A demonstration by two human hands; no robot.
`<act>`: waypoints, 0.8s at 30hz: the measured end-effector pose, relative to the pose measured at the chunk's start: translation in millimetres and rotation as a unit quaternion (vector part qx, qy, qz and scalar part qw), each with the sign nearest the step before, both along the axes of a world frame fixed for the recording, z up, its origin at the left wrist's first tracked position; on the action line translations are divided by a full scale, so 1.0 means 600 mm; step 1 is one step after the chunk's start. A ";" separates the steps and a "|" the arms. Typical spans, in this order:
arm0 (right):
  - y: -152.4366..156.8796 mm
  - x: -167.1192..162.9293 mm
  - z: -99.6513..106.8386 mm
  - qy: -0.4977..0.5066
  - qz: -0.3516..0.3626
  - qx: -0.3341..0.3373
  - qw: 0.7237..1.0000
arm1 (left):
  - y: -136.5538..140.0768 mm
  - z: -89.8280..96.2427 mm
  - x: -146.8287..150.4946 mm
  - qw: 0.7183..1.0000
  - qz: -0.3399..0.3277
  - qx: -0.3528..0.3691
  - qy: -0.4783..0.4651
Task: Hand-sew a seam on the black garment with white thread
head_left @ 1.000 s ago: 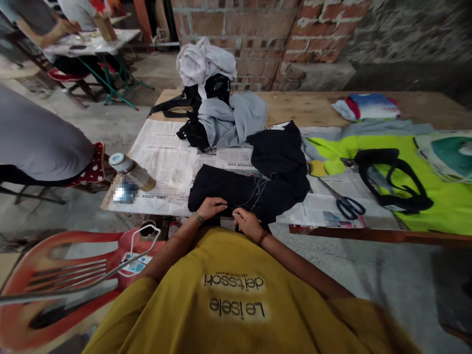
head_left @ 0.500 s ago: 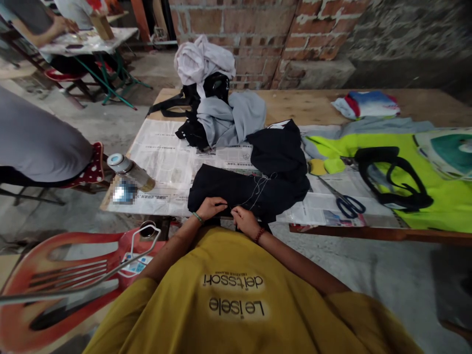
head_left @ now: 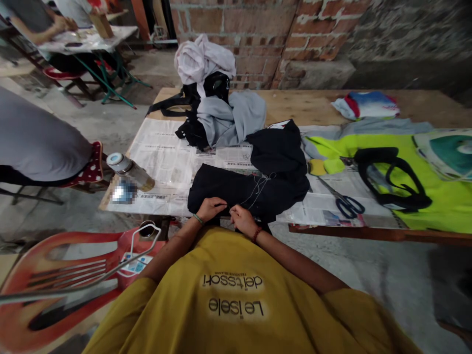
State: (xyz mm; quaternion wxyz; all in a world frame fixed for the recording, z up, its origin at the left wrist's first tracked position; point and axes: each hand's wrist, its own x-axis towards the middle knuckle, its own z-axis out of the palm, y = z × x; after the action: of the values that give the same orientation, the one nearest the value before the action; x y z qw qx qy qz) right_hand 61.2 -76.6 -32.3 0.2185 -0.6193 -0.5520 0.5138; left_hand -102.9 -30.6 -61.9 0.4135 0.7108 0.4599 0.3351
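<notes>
A dark navy piece of cloth [head_left: 236, 183], perhaps a garment, lies bunched along the table's front edge. My left hand [head_left: 211, 209] is closed at its near edge, thumb and forefinger pinching the fabric. Just to the right, my right hand [head_left: 243, 220] is closed too, its fingertips pressed together close to the left ones. Whatever those fingertips hold is too small to make out. Loose pale thread [head_left: 258, 186] curls over the cloth and runs down toward my right hand.
Scissors [head_left: 344, 201] lie right of the cloth, near a yellow pad [head_left: 317, 167]. An iron [head_left: 452, 152] rests on a neon-yellow garment [head_left: 442, 206]. Grey cloth [head_left: 232, 118] is heaped behind. Left are a bottle [head_left: 134, 174], a red chair [head_left: 22, 285] and a seated person [head_left: 40, 137].
My right hand has shifted slightly left, closer to my left hand. My left hand and the dark cloth look nearly the same.
</notes>
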 end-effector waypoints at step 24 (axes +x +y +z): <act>0.016 -0.015 0.000 0.027 -0.057 -0.039 0.997 | 0.000 -0.006 0.000 0.999 0.018 0.024 0.012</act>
State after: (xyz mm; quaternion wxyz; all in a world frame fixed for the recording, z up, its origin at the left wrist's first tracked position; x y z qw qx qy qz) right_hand 52.4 -67.0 -32.4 0.2382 -0.6434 -0.4893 0.5384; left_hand -102.9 -30.7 -65.6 0.3849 0.7162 0.4694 0.3442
